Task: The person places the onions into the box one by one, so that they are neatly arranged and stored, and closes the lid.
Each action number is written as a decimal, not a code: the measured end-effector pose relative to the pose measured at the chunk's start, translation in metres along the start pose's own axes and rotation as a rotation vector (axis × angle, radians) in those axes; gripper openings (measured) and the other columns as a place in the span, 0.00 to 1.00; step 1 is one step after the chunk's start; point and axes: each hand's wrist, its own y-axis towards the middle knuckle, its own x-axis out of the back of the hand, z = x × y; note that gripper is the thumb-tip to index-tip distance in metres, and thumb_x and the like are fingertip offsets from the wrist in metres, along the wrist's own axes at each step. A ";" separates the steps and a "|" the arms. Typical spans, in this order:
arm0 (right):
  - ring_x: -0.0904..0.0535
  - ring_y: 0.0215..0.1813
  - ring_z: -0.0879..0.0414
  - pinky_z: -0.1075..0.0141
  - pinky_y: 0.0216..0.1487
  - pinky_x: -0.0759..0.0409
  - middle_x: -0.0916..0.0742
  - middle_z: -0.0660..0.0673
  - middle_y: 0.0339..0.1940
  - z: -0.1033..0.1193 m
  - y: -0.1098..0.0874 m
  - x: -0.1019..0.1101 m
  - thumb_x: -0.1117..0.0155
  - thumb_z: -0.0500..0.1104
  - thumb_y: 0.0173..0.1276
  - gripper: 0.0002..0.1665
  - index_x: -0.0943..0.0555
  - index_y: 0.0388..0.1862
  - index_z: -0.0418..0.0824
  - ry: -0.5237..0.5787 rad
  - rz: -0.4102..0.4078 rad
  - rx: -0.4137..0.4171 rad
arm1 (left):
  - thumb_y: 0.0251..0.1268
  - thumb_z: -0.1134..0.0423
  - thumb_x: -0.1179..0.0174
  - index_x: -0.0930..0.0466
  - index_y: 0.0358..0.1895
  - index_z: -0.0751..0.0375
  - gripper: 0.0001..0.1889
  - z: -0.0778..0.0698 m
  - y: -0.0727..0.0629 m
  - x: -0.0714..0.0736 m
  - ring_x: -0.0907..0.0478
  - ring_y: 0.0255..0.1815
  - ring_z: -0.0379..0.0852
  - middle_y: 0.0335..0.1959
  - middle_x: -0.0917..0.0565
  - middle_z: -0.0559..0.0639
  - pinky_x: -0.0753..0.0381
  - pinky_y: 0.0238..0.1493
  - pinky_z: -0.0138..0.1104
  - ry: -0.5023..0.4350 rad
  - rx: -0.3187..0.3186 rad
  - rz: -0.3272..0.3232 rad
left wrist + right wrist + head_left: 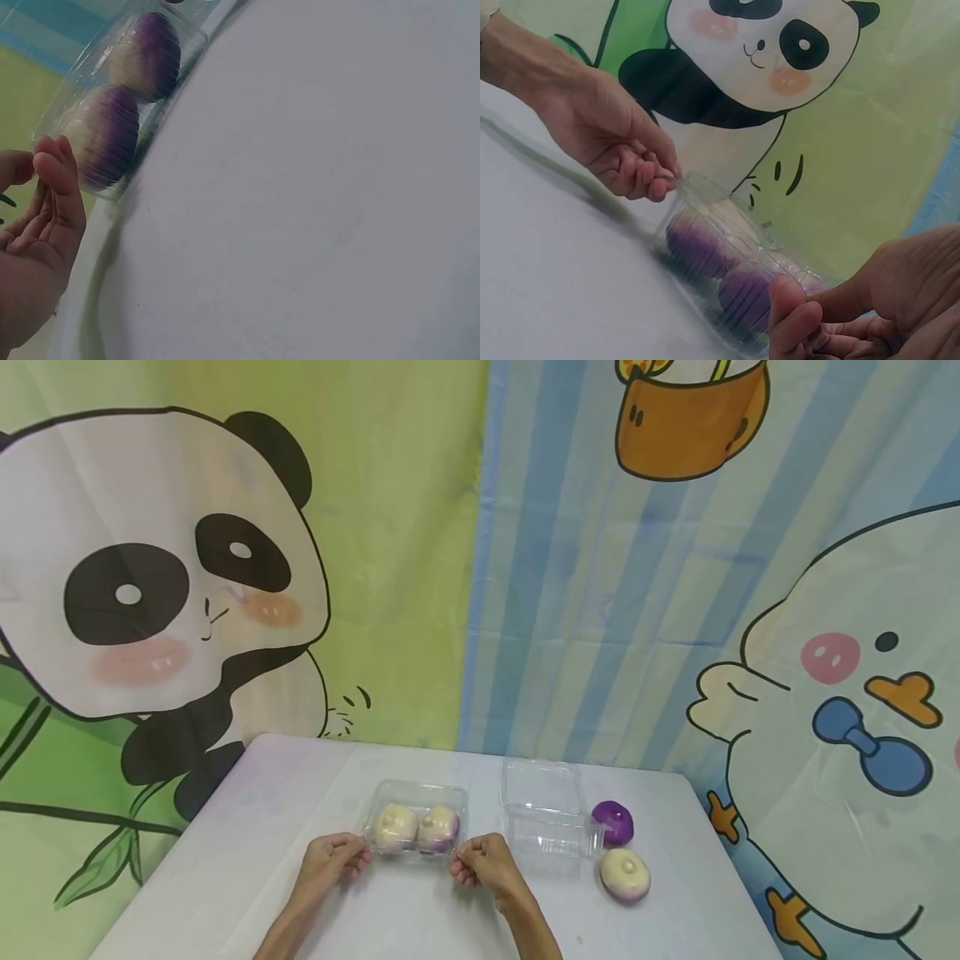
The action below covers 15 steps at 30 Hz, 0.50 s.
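Observation:
A clear plastic clamshell box (420,794) stands on the table with its lid down. Two cream-and-purple turnips (396,827) lie side by side inside it. At the box's near left corner my left hand (330,860) pinches the rim between thumb and fingers. My right hand (486,865) pinches the near right corner in the same way. From the right wrist view, both hands (622,142) are seen at opposite ends of the box (705,184). The left wrist view shows the turnips (105,135) through the ribbed wall.
Right of the box, a second clear clamshell (543,789) stands with its lid up. Beside it on the white table (405,918) are a purple onion-like vegetable (613,823) and a loose turnip (626,875). A printed curtain (397,568) hangs behind the table.

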 end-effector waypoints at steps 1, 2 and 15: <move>0.18 0.24 0.64 0.76 0.26 0.19 0.11 0.49 0.24 0.000 0.000 0.000 0.39 0.31 0.79 0.11 0.16 0.45 0.19 0.000 0.000 0.000 | 0.80 0.62 0.36 0.13 0.44 0.73 0.13 0.000 0.000 0.000 0.14 0.31 0.42 0.33 0.09 0.53 0.13 0.32 0.29 -0.007 -0.003 0.005; 0.18 0.24 0.64 0.76 0.26 0.19 0.11 0.49 0.24 0.000 0.000 0.000 0.39 0.31 0.79 0.11 0.16 0.45 0.19 0.000 0.000 0.000 | 0.80 0.63 0.37 0.14 0.44 0.74 0.13 0.000 0.000 0.000 0.15 0.31 0.42 0.33 0.09 0.53 0.13 0.32 0.29 -0.013 -0.006 0.010; 0.18 0.23 0.64 0.76 0.26 0.19 0.11 0.50 0.24 -0.001 0.001 0.001 0.39 0.32 0.81 0.12 0.17 0.45 0.19 -0.002 0.007 -0.001 | 0.81 0.63 0.38 0.14 0.43 0.72 0.12 -0.002 -0.002 0.000 0.15 0.30 0.40 0.32 0.10 0.49 0.13 0.32 0.28 -0.016 -0.018 0.029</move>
